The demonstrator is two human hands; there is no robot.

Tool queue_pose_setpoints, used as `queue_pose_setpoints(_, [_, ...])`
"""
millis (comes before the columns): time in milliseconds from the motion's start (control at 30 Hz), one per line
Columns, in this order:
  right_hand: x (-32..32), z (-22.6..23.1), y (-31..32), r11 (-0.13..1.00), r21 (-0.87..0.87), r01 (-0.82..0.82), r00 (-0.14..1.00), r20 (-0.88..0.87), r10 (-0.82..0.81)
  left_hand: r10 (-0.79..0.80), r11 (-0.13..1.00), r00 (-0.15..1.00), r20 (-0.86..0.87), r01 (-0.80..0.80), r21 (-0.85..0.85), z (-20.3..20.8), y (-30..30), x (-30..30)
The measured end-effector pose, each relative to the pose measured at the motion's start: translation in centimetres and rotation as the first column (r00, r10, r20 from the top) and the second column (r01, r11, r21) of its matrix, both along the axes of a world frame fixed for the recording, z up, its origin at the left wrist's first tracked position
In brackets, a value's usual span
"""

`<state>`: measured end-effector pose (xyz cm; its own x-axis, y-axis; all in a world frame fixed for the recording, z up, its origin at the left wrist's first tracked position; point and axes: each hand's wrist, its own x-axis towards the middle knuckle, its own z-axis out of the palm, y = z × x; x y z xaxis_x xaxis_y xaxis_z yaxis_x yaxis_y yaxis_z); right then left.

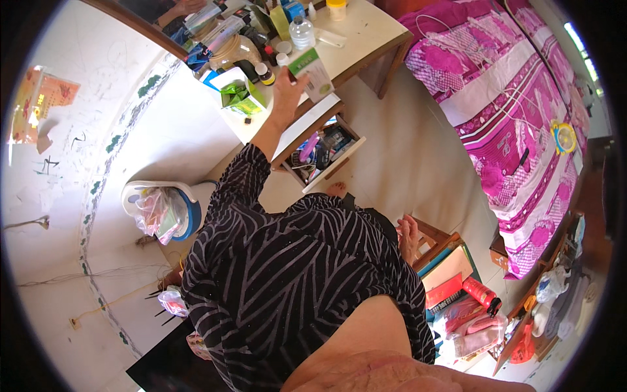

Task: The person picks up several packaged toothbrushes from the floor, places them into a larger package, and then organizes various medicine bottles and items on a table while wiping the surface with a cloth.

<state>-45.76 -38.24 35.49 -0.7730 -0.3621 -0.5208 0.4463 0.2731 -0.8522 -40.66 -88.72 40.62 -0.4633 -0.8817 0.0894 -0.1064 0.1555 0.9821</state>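
Note:
Over the front edge of the dressing table, my left hand is closed on a small green and white box. Small bottles, including a dark one with a white cap, stand close beside that hand. Below the box, a drawer is pulled out, filled with small items and a purple object. My right hand hangs low at my side near a wooden edge. Its fingers are loosely bent and apart, and I see nothing in them.
A white tissue box with green wrapping, a clear bottle and a large jar crowd the tabletop. On the left is a bin with plastic bags. A pink-covered bed lies right; a red bottle sits lower right.

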Motion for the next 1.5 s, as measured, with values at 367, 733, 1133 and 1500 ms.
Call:
queue_pose_setpoints(367, [-0.8, 0.5, -2.1, 0.995, 0.101, 0.009, 1.0, -0.021, -0.007, 0.319, 0.944, 0.945, 0.066, -0.323, 0.061, -3.2, -8.7, -3.1])
queue_pose_setpoints(733, [-1.4, 0.6, -3.5, 0.992, 0.122, -0.025, 0.999, 0.036, 0.02, 0.533, 0.828, 0.839, 0.112, -0.49, -0.274, -8.5, -13.5, -5.9])
queue_pose_setpoints(1133, [-1.5, 1.6, -4.0, 0.985, 0.171, -0.025, 0.999, 0.031, 0.02, 0.568, 0.764, 0.794, 0.218, -0.409, -0.499, -8.1, -12.0, -8.7])
queue_pose_setpoints(1500, [-2.7, 1.8, -5.2, 0.987, 0.116, -0.109, 0.993, -0.042, 0.114, 0.568, 0.79, 0.814, 0.121, -0.498, -0.359, -6.5, -8.4, -9.3])
